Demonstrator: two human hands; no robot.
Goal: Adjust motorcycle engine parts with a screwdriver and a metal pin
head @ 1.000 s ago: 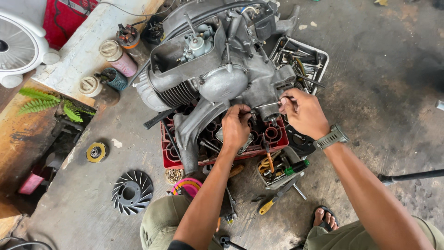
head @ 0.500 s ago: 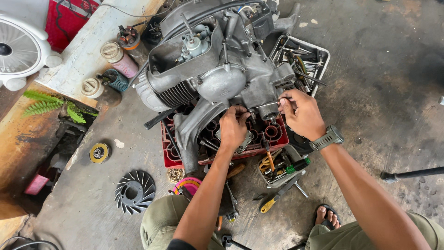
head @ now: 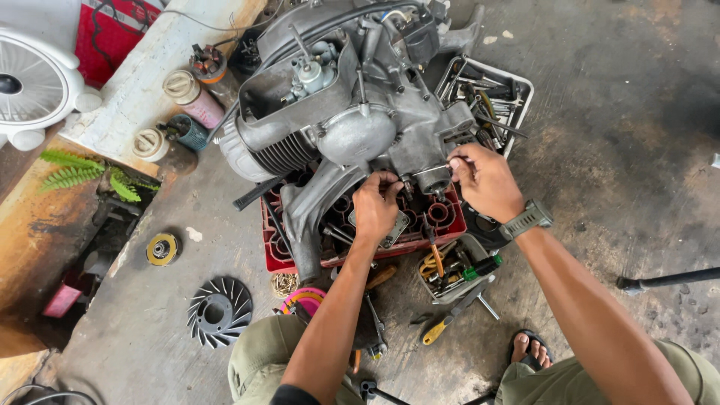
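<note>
Grey engine point(head: 352, 127) underside, part hidden behind both hands' fingertips.

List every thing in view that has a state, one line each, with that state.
Engine: resting on the red crate, tilted.
Red crate: on the floor, under the engine.
Left hand: fingers pinched at the engine's underside.
Right hand: gripping a part at the engine's edge.
Tool tray: full of tools.
Fan wheel: flat on the floor, detached.
</note>
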